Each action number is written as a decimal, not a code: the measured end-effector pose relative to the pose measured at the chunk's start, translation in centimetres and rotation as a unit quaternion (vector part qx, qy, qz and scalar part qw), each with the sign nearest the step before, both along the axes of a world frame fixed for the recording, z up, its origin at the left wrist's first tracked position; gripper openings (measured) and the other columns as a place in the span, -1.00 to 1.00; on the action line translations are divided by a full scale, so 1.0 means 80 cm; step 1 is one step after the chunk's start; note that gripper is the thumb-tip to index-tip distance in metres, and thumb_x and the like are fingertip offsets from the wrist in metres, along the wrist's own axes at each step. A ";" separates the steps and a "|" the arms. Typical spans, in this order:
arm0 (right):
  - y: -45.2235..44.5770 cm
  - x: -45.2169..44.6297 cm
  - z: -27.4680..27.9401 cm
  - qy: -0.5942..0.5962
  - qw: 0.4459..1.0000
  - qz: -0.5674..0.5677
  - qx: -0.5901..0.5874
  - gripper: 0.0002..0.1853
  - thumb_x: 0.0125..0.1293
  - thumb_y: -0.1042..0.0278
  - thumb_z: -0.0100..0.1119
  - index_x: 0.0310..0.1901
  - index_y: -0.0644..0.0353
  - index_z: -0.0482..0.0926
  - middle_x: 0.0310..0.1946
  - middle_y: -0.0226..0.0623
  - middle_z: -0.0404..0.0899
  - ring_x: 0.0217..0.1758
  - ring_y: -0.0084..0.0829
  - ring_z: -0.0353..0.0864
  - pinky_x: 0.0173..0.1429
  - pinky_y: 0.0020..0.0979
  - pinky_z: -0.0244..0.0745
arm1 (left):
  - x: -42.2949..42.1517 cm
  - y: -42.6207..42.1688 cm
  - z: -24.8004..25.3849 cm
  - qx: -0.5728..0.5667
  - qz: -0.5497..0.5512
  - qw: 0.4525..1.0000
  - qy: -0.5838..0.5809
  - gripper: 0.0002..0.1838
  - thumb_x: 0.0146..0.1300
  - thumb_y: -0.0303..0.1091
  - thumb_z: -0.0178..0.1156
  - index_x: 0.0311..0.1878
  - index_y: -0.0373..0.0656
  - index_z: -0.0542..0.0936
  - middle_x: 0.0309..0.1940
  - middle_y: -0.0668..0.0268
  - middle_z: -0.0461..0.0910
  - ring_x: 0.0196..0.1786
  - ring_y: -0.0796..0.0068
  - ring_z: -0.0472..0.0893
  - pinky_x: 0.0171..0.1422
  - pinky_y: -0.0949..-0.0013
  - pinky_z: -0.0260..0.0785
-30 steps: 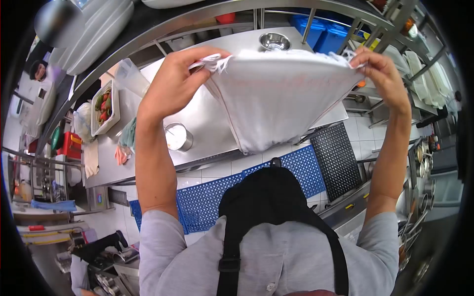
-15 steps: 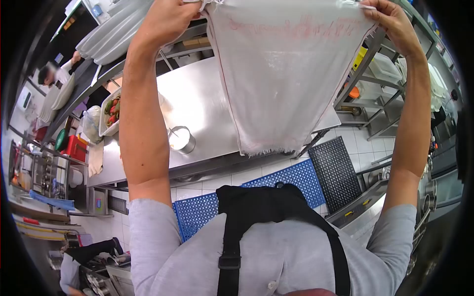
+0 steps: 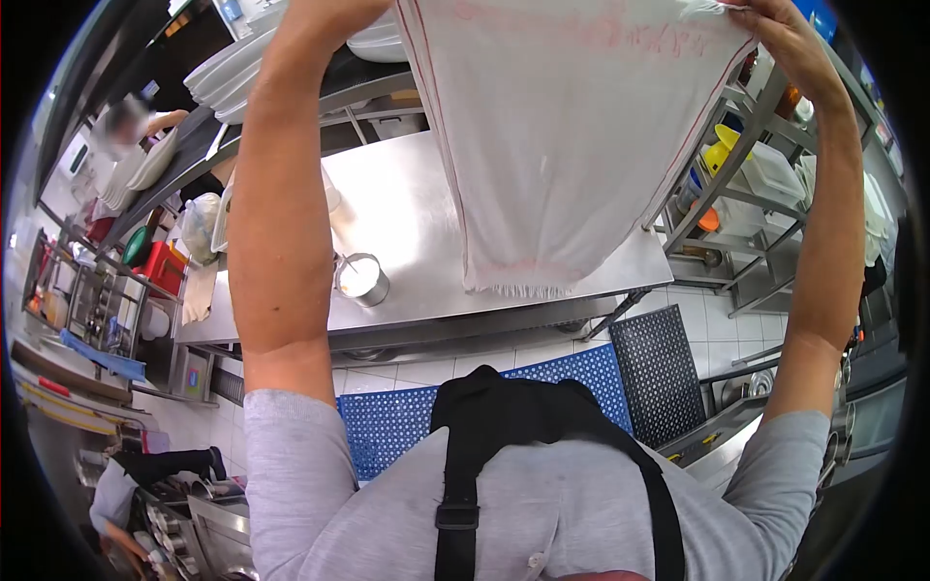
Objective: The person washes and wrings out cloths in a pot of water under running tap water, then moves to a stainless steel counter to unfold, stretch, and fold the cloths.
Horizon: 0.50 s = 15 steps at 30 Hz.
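Note:
A thin white cloth (image 3: 562,145) with red side stripes, red writing near the top and a frayed lower edge hangs spread out in front of me. My right hand (image 3: 780,34) pinches its upper right corner. At the top edge of the view, my left hand (image 3: 354,12) is partly cut off; its fingertips are outside the picture, but the cloth's upper left side hangs from there, stretched between both hands. Behind the cloth, the steel table (image 3: 387,203) carries a metal cup (image 3: 364,281) with pale contents. The cloth's fringe hangs before the table's front part.
White dishes (image 3: 228,77) are stacked on the shelf at left. A clear plastic bag (image 3: 201,228) is beside my left arm. Metal racks (image 3: 765,208) with containers stand at right. A blue mat (image 3: 572,378) and a black mat (image 3: 659,368) cover the floor. Other people (image 3: 160,465) are at left.
Both hands have moved slightly up and apart in the view, leaving the cloth's upper left corner out of frame. The cloth hangs more spread, its fringe a little higher.

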State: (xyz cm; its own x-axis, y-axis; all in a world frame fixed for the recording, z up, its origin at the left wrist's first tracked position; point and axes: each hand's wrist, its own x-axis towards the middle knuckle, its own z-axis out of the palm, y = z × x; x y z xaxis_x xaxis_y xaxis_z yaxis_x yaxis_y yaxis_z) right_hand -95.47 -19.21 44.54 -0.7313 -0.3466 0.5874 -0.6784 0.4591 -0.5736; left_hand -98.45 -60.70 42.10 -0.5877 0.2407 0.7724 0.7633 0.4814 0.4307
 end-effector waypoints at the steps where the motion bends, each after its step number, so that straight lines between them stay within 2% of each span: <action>1: 0.005 -0.005 0.006 0.022 0.999 0.002 -0.031 -0.77 0.31 0.66 0.27 -0.01 0.44 0.70 -0.20 -0.16 0.73 -0.22 -0.41 0.68 -0.18 -0.58 0.57 | 0.003 0.002 0.001 -0.029 0.041 0.999 0.006 -0.78 0.24 -0.55 0.06 -0.26 -0.30 0.72 -0.53 0.39 0.60 -0.46 0.65 0.43 -0.36 0.46 0.29; 3: 0.013 -0.017 0.015 0.059 0.994 0.008 -0.096 -0.73 0.28 0.64 0.30 0.02 0.43 0.71 -0.24 -0.18 0.74 -0.21 -0.40 0.67 -0.10 -0.54 0.54 | 0.007 0.006 0.005 -0.075 0.038 0.997 0.000 -0.77 0.27 -0.51 0.05 -0.26 -0.30 0.71 -0.52 0.38 0.59 -0.44 0.64 0.44 -0.34 0.44 0.31; 5: 0.008 -0.022 0.022 0.116 0.992 -0.039 0.012 -0.74 0.28 0.61 0.31 0.00 0.42 0.72 -0.22 -0.18 0.74 -0.18 -0.40 0.66 -0.03 -0.48 0.54 | 0.000 0.006 0.005 -0.097 0.004 0.995 0.033 -0.75 0.31 -0.43 0.06 -0.29 -0.34 0.70 -0.52 0.40 0.56 -0.40 0.64 0.44 -0.32 0.41 0.31; 6: 0.008 -0.023 0.028 0.145 0.985 -0.066 0.067 -0.75 0.27 0.59 0.31 -0.02 0.41 0.72 -0.20 -0.17 0.74 -0.17 -0.39 0.66 0.01 -0.45 0.54 | -0.007 0.009 0.007 -0.059 0.005 0.998 0.025 -0.76 0.30 -0.41 0.07 -0.32 -0.33 0.69 -0.53 0.41 0.55 -0.41 0.64 0.44 -0.33 0.41 0.31; 7: 0.009 -0.029 0.032 0.141 0.981 -0.114 0.073 -0.77 0.27 0.53 0.33 -0.05 0.40 0.74 -0.19 -0.17 0.74 -0.15 -0.40 0.65 0.02 -0.41 0.53 | -0.014 0.011 0.008 -0.021 0.008 1.000 0.015 -0.76 0.29 -0.39 0.09 -0.35 -0.32 0.69 -0.54 0.42 0.54 -0.42 0.64 0.44 -0.33 0.42 0.30; 11: 0.001 -0.017 0.043 0.141 0.984 -0.106 0.034 -0.77 0.28 0.51 0.35 -0.06 0.38 0.75 -0.18 -0.16 0.74 -0.13 -0.40 0.65 0.03 -0.39 0.54 | -0.041 -0.002 0.023 0.083 0.010 0.996 -0.021 -0.77 0.21 -0.33 0.20 -0.52 -0.23 0.64 -0.59 0.46 0.51 -0.47 0.67 0.43 -0.35 0.42 0.30; 14: 0.006 -0.021 0.050 0.126 0.987 -0.100 -0.004 -0.75 0.29 0.50 0.35 -0.02 0.36 0.74 -0.14 -0.14 0.75 -0.09 -0.38 0.66 0.05 -0.41 0.53 | -0.040 0.012 0.021 0.138 0.023 0.990 0.000 -0.75 0.16 -0.32 0.25 -0.62 -0.16 0.58 -0.63 0.49 0.50 -0.51 0.68 0.41 -0.40 0.43 0.28; 15: 0.026 -0.037 0.052 0.123 0.987 -0.104 0.030 -0.75 0.32 0.40 0.35 0.00 0.29 0.73 -0.12 -0.27 0.73 -0.06 -0.48 0.63 0.09 -0.46 0.50 | -0.038 0.015 0.020 0.138 0.015 0.990 -0.001 -0.75 0.15 -0.32 0.26 -0.61 -0.16 0.57 -0.62 0.49 0.50 -0.52 0.68 0.41 -0.42 0.42 0.27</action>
State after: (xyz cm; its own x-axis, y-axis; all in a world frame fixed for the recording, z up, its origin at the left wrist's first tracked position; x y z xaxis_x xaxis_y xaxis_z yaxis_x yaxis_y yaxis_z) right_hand -98.46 -17.10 48.70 -0.6289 -0.2429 0.7386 -0.6805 0.6314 -0.3718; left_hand -101.50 -59.46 43.71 -0.5935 0.0019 0.8049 0.7489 0.3676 0.5513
